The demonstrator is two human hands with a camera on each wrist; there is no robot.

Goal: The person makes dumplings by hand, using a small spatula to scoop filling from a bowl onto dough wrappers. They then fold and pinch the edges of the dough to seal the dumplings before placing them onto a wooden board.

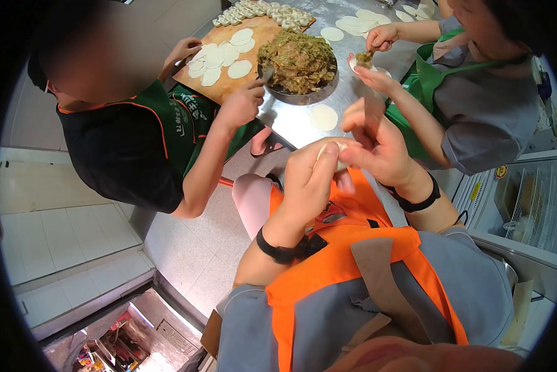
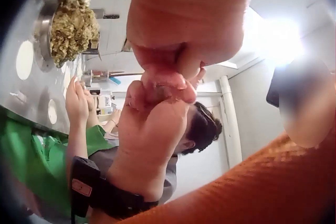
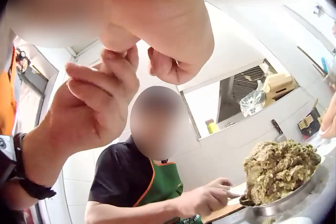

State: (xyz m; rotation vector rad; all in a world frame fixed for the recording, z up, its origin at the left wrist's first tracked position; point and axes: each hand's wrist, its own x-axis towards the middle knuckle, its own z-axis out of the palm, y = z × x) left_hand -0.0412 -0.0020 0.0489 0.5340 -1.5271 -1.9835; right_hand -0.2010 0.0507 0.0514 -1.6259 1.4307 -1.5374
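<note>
In the head view, a small pale dumpling point(image 1: 342, 163) is held in front of the orange apron, mostly covered by fingers. My left hand point(image 1: 308, 178) grips it, the thumb lying over its top. From the other side, my right hand point(image 1: 384, 147) pinches the dough's edge between thumb and fingers. Both hands meet in the left wrist view, where the left hand point(image 2: 184, 16) is above and the right hand point(image 2: 152, 134) below. The right wrist view shows the right hand point(image 3: 163, 22) touching the left hand point(image 3: 89, 100), with the dumpling hidden.
Ahead, a heaped bowl of greenish filling point(image 1: 297, 62) stands on the metal table point(image 1: 291, 118), near a round wrapper point(image 1: 324, 116). A wooden board point(image 1: 195, 80) bears wrappers and rows of dumplings point(image 1: 260, 12). People in green aprons work at left and right.
</note>
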